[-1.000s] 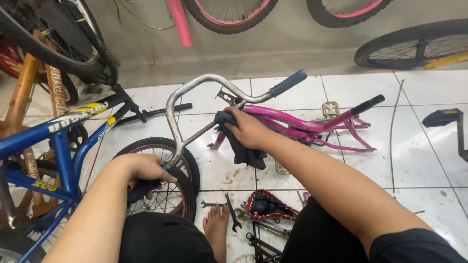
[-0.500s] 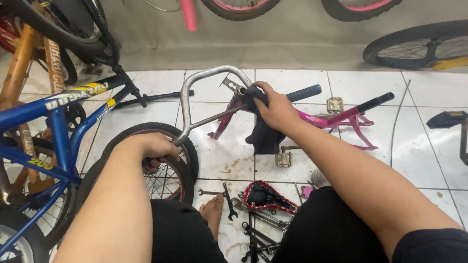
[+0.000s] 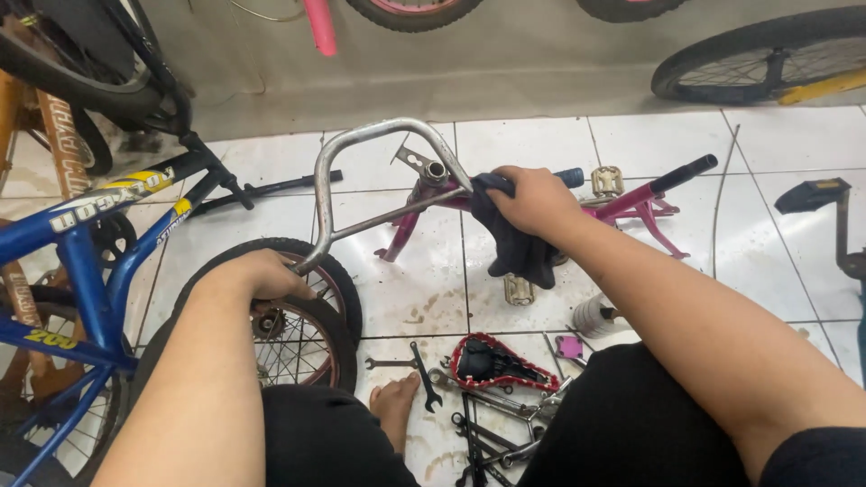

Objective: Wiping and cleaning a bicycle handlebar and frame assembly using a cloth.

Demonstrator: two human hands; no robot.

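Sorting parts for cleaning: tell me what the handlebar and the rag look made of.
Handlebar: bare metal, likely steel, dull silver with a soft sheen. Rag: dark cloth, matte, hanging in limp folds under the right hand. Left hand grips the bar's other end.

We see an evenly lit scene under soft, diffuse light from above, with no hard glare. The white tiled floor reflects a mild sheen and brightens the middle. Shadows are faint and short, darkest under the small wheel and along the wall at the top. Focus is sharp at the centre; our forearms near the bottom edge look enlarged and slightly soft, and straight lines bow a little toward the corners.
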